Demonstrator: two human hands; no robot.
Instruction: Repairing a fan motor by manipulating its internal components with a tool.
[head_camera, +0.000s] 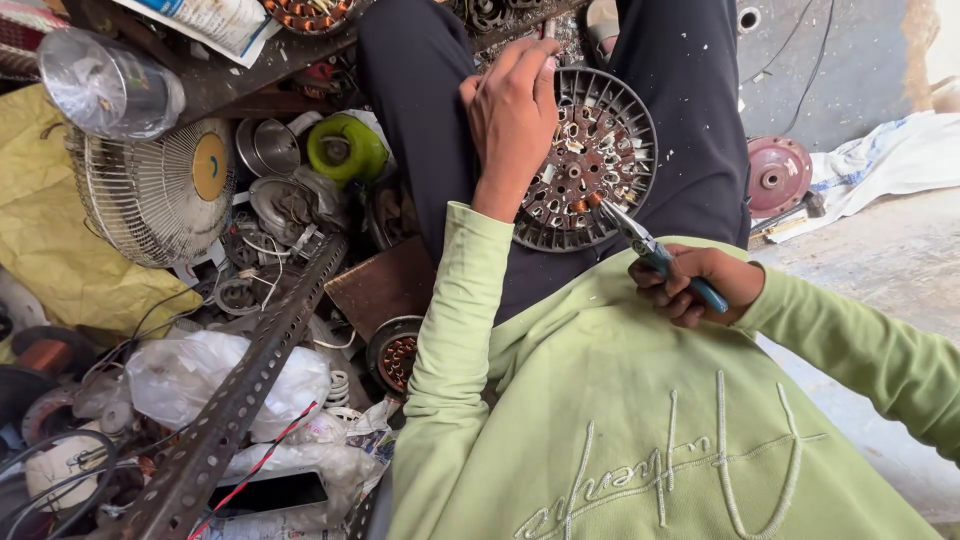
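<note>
Left hand (512, 118) curled, fingers pressed down over the upper rim of the round grey metal fan-motor stator with copper windings (588, 160), which sits propped on the lap between dark trouser legs. Right hand (695, 285) closed around blue-handled pliers (655, 252), tips at the disc's lower edge. Likely heavy, rigid; windings delicate (grip the slotted rim, not the wire).

I'm seeing clutter crowding my left: a fan guard (150, 195), a perforated angle bar (250, 380) and plastic bags (200, 375). Bare concrete floor (890, 260) is lying open on my right.
</note>
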